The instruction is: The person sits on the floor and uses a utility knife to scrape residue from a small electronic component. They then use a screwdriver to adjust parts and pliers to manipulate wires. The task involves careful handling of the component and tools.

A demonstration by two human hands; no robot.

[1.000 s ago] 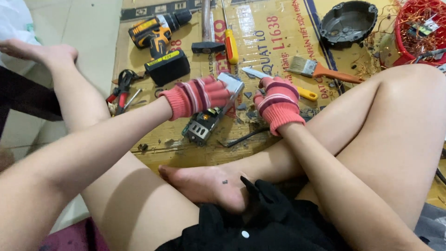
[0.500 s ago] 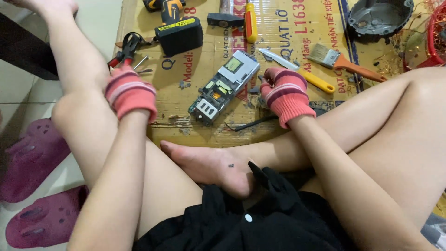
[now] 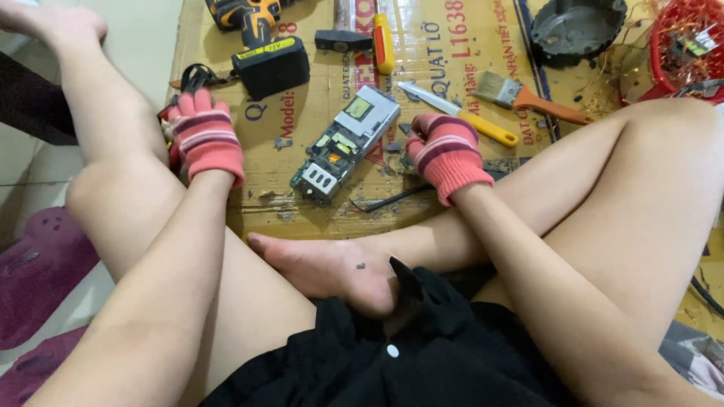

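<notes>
A stripped electronic unit with a metal case and an exposed circuit board [image 3: 343, 143] lies on a sheet of cardboard [image 3: 302, 203] between my hands. My left hand [image 3: 204, 139], in a pink striped glove, lies flat to the left of the unit with its fingers stretched out. Its fingertips touch black-and-red handled pliers [image 3: 194, 78]. My right hand [image 3: 445, 151], gloved the same way, is curled into a fist just right of the unit, resting on the cardboard. I cannot see anything inside the fist.
Above the unit lie a yellow-and-black cordless drill [image 3: 260, 45], a hammer [image 3: 343, 34], a yellow-handled knife [image 3: 460, 113] and a paintbrush [image 3: 528, 98]. At the far right are a black round housing [image 3: 577, 26] and a red basket of copper wire [image 3: 686, 45]. Purple slippers [image 3: 38, 264] lie at left.
My left hand left the unit and swung out to the left, ending by the pliers. My right fist stayed beside the unit. The view dipped closer.
</notes>
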